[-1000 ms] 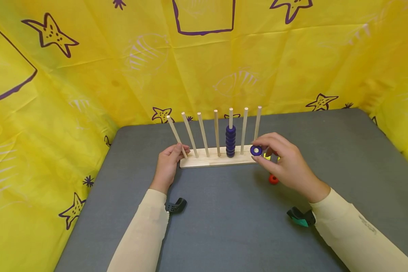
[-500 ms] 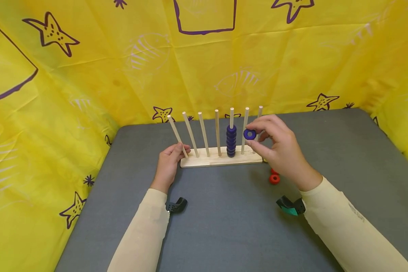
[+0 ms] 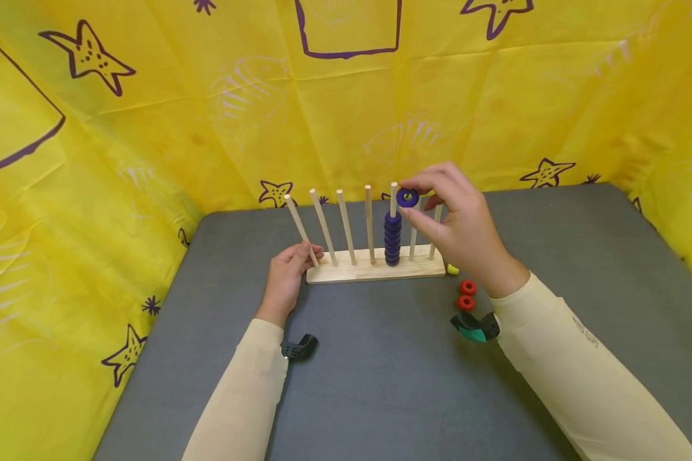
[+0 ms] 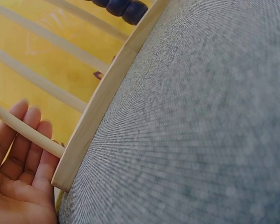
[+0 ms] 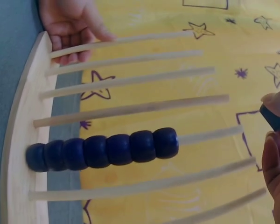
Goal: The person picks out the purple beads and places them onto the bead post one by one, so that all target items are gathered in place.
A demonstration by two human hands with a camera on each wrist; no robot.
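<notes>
A wooden peg rack point(image 3: 346, 275) stands on the table, its row of upright pegs rising from a flat base. Blue rings point(image 3: 392, 240) are stacked on one peg right of the middle, leaving that peg's top bare. My left hand point(image 3: 286, 278) holds the leftmost peg point(image 4: 30, 134) near its foot, fingers behind it. Between thumb and fingertips, my right hand point(image 3: 455, 221) pinches another blue ring point(image 3: 407, 197). That ring is just right of the stacked peg's top in the head view, its hole facing the camera; the right wrist view shows it apart from the peg's tip.
Two red rings point(image 3: 466, 294) lie on the grey table point(image 3: 380, 371) right of the rack. A yellow piece point(image 3: 452, 269) is partly visible by the base's right end. Yellow patterned cloth point(image 3: 334, 115) hangs behind and beside the table.
My right hand has carried the blue ring up and left, from beside the rack's right end to near the stacked peg's top. The red rings have come into view. My left hand stays put.
</notes>
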